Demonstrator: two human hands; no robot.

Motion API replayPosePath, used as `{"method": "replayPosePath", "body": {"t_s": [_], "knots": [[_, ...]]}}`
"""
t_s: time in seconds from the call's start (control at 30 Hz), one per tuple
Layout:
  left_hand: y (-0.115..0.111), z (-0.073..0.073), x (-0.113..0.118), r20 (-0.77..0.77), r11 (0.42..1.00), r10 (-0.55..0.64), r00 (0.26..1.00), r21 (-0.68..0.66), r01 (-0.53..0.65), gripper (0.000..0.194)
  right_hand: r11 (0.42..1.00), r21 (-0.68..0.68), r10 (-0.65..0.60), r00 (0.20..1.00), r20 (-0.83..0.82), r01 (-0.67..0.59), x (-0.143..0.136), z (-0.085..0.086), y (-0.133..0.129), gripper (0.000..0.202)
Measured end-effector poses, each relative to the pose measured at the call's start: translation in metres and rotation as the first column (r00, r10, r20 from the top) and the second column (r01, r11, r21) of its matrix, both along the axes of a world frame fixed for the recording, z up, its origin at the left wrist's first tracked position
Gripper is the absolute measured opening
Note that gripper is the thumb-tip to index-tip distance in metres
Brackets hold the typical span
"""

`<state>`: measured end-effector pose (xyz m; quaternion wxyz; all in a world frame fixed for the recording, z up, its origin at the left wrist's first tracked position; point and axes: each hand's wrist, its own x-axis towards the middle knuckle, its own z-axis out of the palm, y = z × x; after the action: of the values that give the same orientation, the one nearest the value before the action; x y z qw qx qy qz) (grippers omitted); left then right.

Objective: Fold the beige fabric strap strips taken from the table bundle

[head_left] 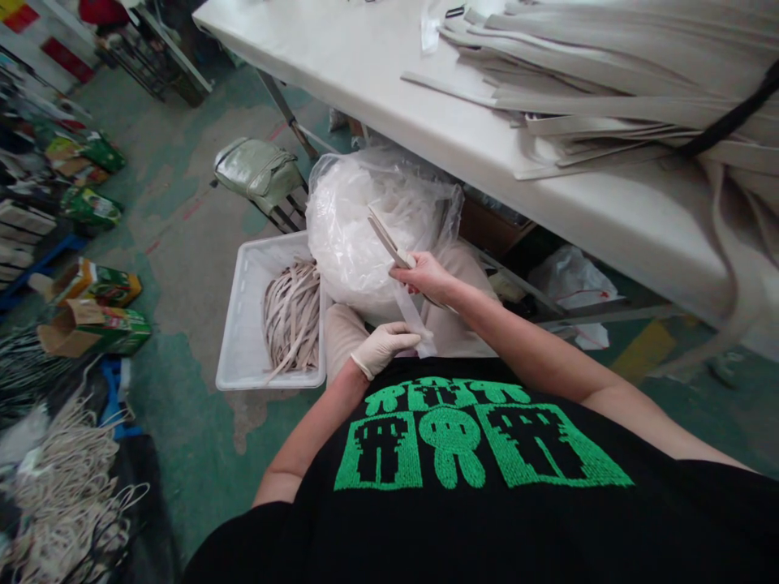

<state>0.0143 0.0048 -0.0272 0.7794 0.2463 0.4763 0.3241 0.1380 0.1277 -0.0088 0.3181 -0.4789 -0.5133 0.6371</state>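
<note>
My gloved left hand (389,344) pinches the lower end of a translucent white strip (411,315) close to my lap. The strip's upper end runs to my bare right hand (429,277). That hand is closed around a few flat beige straps (387,237), whose ends point up and to the left. Right behind the straps, a clear plastic bag (356,227) full of whitish translucent material rests at my knees. To the left of my lap is a white plastic bin (247,324), with a heap of beige straps (293,316) inside it.
The white table (365,73) carries a large bundle of beige straps (608,89), some hanging over its edge. A green padded stool (259,166) stands behind the bin. Open cartons (91,324) and a tangled cord pile (66,495) lie on the left.
</note>
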Motion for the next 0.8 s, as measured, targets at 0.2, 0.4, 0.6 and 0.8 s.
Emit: {"method": "replayPosePath", "body": {"t_s": [0.2, 0.4, 0.6, 0.8], "knots": [[-0.007, -0.002, 0.008, 0.047, 0.993, -0.11, 0.993, -0.037, 0.111, 0.042, 1.0, 0.01, 0.004, 0.998, -0.061, -0.004, 0.0, -0.008, -0.003, 0.021], [-0.013, -0.002, 0.002, 0.089, 0.998, 0.035, 0.995, -0.058, -0.029, 0.04, 0.996, -0.083, 0.026, 0.981, -0.191, -0.043, 0.02, -0.015, -0.014, 0.044], [-0.001, 0.007, -0.014, 0.104, 0.95, 0.311, 0.945, -0.013, -0.312, 0.036, 0.96, -0.267, -0.015, 0.941, -0.337, -0.08, 0.06, -0.011, -0.045, 0.055], [0.018, 0.009, 0.001, 0.122, 0.909, 0.414, 0.902, -0.013, -0.416, 0.038, 0.945, -0.302, 0.018, 0.939, -0.344, -0.128, 0.083, -0.004, -0.08, 0.065]]}}
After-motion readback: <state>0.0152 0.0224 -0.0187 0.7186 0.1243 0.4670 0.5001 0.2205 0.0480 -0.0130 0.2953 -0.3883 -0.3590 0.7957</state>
